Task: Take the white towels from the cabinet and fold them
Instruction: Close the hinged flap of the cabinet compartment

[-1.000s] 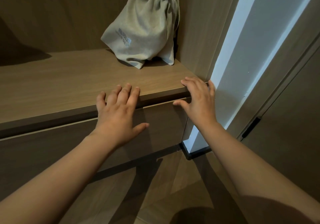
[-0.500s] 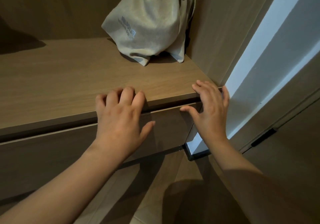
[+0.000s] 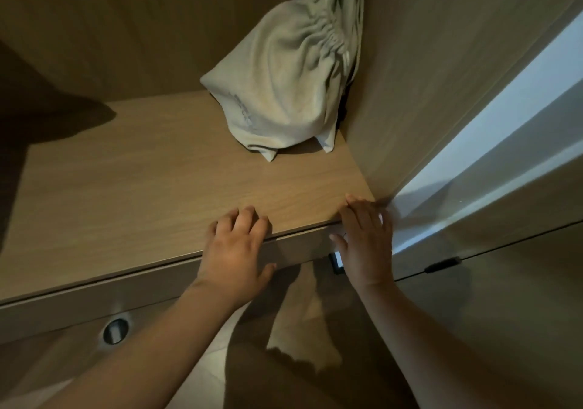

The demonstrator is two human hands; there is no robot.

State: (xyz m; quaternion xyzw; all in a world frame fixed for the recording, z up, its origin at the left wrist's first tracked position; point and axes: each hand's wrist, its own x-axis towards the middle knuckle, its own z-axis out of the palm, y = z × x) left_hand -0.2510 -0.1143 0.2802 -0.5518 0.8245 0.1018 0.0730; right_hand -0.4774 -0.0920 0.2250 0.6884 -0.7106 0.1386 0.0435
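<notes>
- The left hand (image 3: pixel 236 250) and right hand (image 3: pixel 367 238) lie spread on the shelf (image 3: pixel 142 187) edge, thumbs on the drawer (image 3: pixel 293 246) front, pinching nothing; probably seeking purchase to open it.
- No towels show. Only a bag (image 3: pixel 284 93) leans in the corner, so they are likely inside the drawer.

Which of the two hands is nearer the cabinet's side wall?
The right hand: it rests at the front corner of the shelf, right beside the side wall. The left hand rests farther along the front edge.
</notes>
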